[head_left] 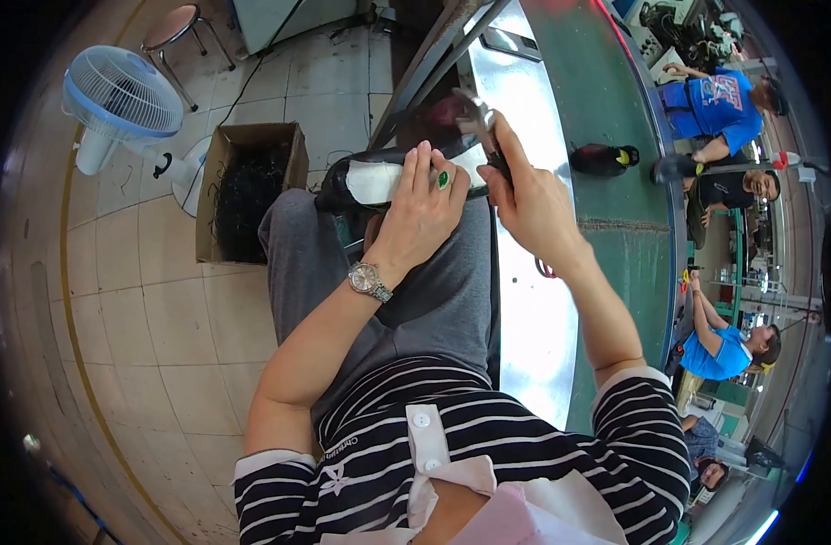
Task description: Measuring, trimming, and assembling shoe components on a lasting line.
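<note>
A black shoe with a whitish underside lies sole up across my lap. Over its sole goes my left hand, fingers stretched along the white surface, holding the shoe in place. My right hand is wrapped round the dark handle of a hammer. The hammer's metal head is blurred and hangs just above the far edge of the shoe, close to my left fingertips. Part of the shoe is hidden under both hands.
At my left stands a cardboard box of black scraps, beside a fan and a stool. Along my right run a metal ledge and a green conveyor belt carrying a dark shoe. Several people work beyond it.
</note>
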A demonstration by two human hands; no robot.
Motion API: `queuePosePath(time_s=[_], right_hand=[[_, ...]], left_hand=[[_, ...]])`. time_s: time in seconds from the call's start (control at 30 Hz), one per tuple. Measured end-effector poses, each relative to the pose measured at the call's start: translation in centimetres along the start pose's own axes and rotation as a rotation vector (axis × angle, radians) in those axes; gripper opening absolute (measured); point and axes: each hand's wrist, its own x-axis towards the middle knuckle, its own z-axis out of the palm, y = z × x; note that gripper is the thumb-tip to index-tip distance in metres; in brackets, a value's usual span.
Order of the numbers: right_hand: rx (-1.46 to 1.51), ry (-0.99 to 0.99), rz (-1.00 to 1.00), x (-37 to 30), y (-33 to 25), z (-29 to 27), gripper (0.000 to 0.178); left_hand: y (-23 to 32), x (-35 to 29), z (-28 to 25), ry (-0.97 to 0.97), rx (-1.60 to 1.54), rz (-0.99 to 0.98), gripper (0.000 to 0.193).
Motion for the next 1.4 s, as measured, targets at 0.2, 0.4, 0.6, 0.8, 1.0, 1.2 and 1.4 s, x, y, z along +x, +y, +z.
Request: queuePosePath(time_s=[0.2, 0.4, 0.6, 0.8, 1.0, 1.2, 1.4], right_hand=[[-0.162, -0.091, 0.023, 0.1, 1.2, 1.1, 0.065], [0.112, 0.126, -0.051, 0.5, -1.0, -0.4, 0.068], [-0.113, -0.041, -0.065, 0.9, -0.9, 1.7, 0.07], [-0.002, 0.134, 0.003, 0.3, -2.1, 3.3, 0.071], [0.067, 0.089, -0.067, 0.9, -3.1, 1.3, 0.068], [-0.066, -0.039, -0.034, 1.7, -2.7, 2.3, 0.071], [0.079, 0.188, -0.073, 0.9, -4.1, 4.0, 0.068]], left_hand=[[-1.4, 2.0, -3.7, -0.196, 0.1, -0.192, 0.064], [-2.7, -0.5, -3.7, -0.194, 0.078, -0.036, 0.06], [-2.7, -1.2, -2.7, -0.18, 0.204, -0.001, 0.05], [-2.6, -1.5, -2.2, -0.09, 0.177, 0.034, 0.043], [-2.9, -2.0, -2.0, -0.014, 0.037, -0.034, 0.039], [-3.2, -0.4, -4.6, -0.038, -0.317, -0.288, 0.057], [-4.7, -1.0, -6.7, -0.158, -0.079, -0.273, 0.064]])
